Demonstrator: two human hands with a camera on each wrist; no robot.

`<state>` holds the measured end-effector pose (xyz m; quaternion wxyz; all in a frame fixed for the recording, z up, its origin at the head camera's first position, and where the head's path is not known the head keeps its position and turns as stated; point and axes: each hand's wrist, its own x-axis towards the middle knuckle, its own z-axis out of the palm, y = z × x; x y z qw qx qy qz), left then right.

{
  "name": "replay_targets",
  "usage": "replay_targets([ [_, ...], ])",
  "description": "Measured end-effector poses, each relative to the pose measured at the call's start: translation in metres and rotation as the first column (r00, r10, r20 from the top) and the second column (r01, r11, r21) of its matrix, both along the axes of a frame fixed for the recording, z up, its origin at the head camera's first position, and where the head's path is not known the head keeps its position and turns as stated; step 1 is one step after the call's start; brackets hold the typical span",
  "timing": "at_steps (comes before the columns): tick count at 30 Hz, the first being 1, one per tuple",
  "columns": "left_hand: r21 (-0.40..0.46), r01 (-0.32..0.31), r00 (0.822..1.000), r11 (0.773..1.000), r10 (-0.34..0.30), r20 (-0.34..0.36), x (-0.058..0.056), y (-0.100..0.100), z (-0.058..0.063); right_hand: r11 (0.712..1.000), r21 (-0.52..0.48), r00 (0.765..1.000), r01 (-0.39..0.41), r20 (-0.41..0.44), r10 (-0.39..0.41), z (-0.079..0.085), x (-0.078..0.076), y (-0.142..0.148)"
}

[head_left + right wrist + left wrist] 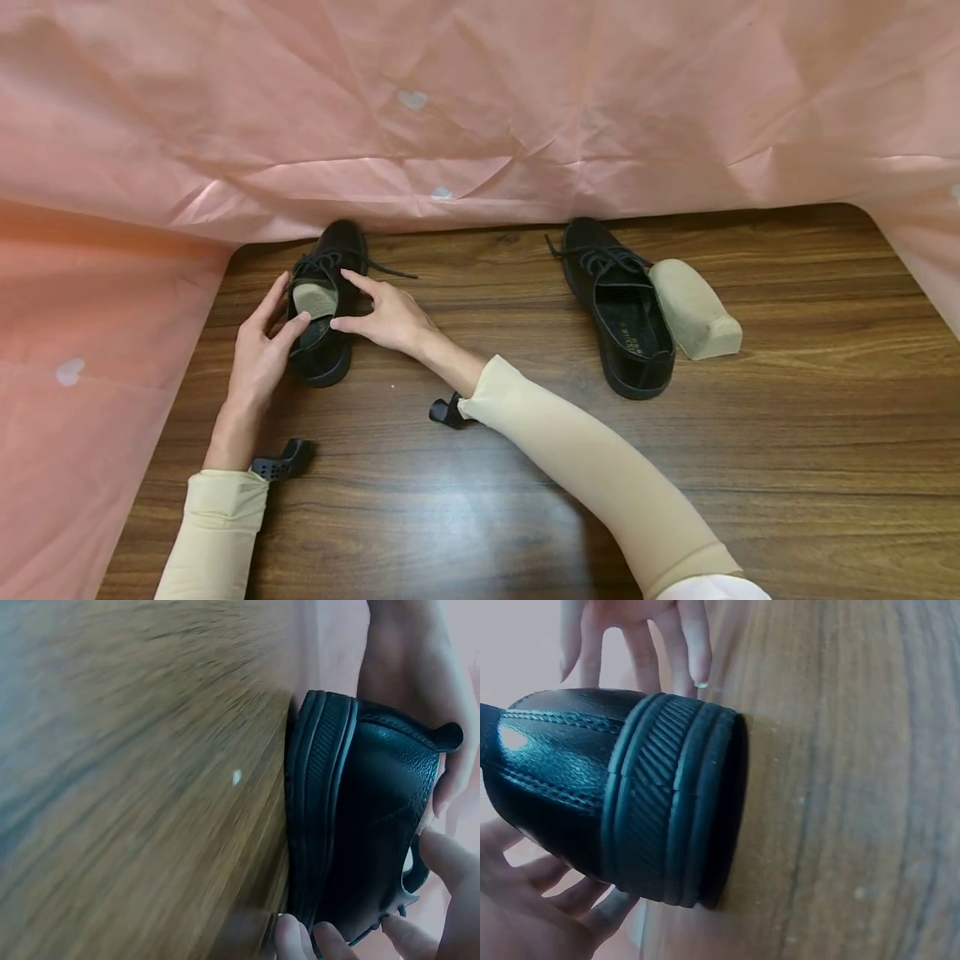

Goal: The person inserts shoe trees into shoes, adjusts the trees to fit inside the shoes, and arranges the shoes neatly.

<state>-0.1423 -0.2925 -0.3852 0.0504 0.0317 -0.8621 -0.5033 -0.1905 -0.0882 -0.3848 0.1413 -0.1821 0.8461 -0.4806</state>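
Observation:
A black lace-up leather shoe [322,367] stands on the wooden surface at the left, toe pointing away. Inside its opening sits a beige padded block [315,298], its front hidden under the tongue and laces. My left hand [258,350] holds the shoe's left side, thumb over the opening's rim and fingers along the outside. On the other side, my right hand [390,317] holds the shoe, thumb at the collar and forefinger by the laces. The left wrist view shows the ridged heel [660,795] between both hands; the right wrist view shows the sole edge [319,802] resting flat.
Another black lace-up shoe [651,379] stands to the right, its insole visible. A similar beige block [693,312] lies against its right side. Pink sheeting [480,125] hangs behind and along the left. Black wrist mounts [285,462] sit on both wrists.

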Motion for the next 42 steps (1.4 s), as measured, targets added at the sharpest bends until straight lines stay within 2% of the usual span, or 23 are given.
replay_targets([
  [5, -0.054, 0.058, 0.998, 0.997, -0.058, 0.006, 0.0, 0.001, 0.004, 0.997, 0.072, 0.998, -0.023, -0.057, 0.027, -0.002, -0.001, 0.006],
  [11, -0.14, 0.119, 0.993, 0.983, -0.119, 0.009, 0.001, 0.002, 0.012, 0.993, 0.11, 0.996, -0.036, -0.073, 0.044, -0.003, -0.001, 0.014],
  [19, -0.335, 0.169, 0.983, 0.927, -0.184, -0.013, -0.002, 0.011, 0.019, 0.988, 0.142, 0.987, -0.056, -0.144, 0.076, 0.002, 0.001, 0.028],
  [24, -0.392, 0.169, 0.982, 0.904, -0.191, -0.017, -0.002, 0.017, 0.02, 0.984, 0.164, 0.981, -0.076, -0.165, 0.104, 0.005, 0.003, 0.035],
  [28, -0.412, 0.161, 0.983, 0.897, -0.184, -0.016, -0.002, 0.02, 0.022, 0.98, 0.174, 0.974, -0.098, -0.185, 0.13, 0.005, 0.005, 0.04],
  [34, -0.433, 0.161, 0.986, 0.887, -0.166, 0.026, 0.0, 0.024, 0.029, 0.971, 0.21, 0.961, -0.115, -0.224, 0.162, 0.004, 0.008, 0.05],
  [37, -0.476, 0.167, 0.985, 0.863, -0.168, 0.04, 0.0, 0.029, 0.032, 0.963, 0.248, 0.959, -0.105, -0.232, 0.164, 0.004, 0.009, 0.059],
  [42, -0.587, 0.152, 0.983, 0.795, -0.181, 0.01, 0.002, 0.037, 0.032, 0.951, 0.301, 0.954, -0.074, -0.256, 0.155, 0.005, 0.01, 0.07],
])
